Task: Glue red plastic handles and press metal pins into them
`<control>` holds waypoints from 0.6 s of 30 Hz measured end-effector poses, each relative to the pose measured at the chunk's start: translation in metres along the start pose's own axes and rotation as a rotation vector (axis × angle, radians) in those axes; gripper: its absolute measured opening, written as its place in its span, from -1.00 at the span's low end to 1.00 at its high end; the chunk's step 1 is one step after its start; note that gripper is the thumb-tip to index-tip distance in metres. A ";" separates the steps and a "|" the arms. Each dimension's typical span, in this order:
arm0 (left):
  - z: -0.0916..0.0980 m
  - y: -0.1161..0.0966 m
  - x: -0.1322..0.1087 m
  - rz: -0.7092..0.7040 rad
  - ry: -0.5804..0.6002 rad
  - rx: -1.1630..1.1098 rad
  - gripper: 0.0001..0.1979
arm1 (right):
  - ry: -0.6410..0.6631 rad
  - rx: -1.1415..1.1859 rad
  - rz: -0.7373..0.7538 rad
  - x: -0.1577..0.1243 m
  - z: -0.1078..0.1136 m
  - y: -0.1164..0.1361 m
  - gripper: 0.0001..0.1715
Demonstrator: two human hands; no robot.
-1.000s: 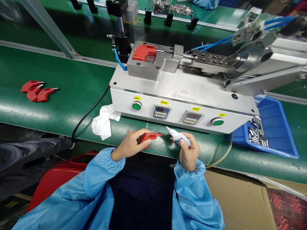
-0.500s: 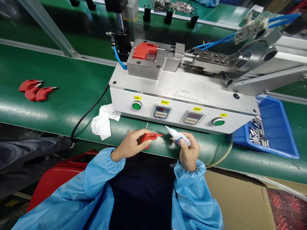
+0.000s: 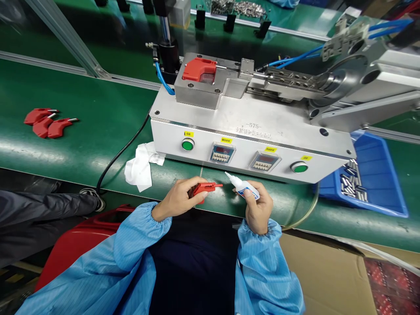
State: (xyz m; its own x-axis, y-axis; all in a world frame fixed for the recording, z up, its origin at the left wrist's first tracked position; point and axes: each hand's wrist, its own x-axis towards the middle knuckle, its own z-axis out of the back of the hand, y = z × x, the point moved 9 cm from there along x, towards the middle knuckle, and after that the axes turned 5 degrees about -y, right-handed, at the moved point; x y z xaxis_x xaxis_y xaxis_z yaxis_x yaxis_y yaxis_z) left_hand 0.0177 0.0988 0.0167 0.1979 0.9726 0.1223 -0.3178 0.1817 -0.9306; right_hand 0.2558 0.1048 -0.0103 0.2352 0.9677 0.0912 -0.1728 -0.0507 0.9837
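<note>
My left hand (image 3: 180,195) grips a red plastic part (image 3: 204,188) with a thin red stem pointing right; the fingers cover much of its body. In my right hand (image 3: 260,209) is a small white glue bottle (image 3: 245,188) with a blue label, its nozzle tilted up and left. The nozzle tip is a little apart from the stem's end. Just beyond both hands stands a metal bench machine (image 3: 252,118). Another red part (image 3: 199,70), with a metal rod at its right end, sits in the machine's fixture block (image 3: 197,95).
Three red parts with metal pins (image 3: 58,127) lie on the green bench (image 3: 108,105) at left. A crumpled white cloth (image 3: 139,168) rests beside the machine. At right, a blue bin (image 3: 383,175) holds several metal pins. Behind the red chair (image 3: 72,249) is another person's leg (image 3: 42,203).
The bottle's nozzle has shifted very slightly left. At the left, the other person's foot has come further into view. My left hand and the red part look unmoved.
</note>
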 end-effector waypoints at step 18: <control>-0.001 0.005 -0.001 0.037 0.009 -0.047 -0.75 | -0.010 0.031 -0.009 0.000 0.002 -0.002 -0.49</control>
State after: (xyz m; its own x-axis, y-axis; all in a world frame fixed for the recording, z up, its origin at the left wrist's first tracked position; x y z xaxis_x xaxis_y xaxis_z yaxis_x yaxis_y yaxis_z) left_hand 0.0166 0.0987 0.0116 0.1953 0.9771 0.0843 -0.2809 0.1381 -0.9498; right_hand 0.2584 0.1046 -0.0119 0.2463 0.9656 0.0834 -0.1411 -0.0495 0.9888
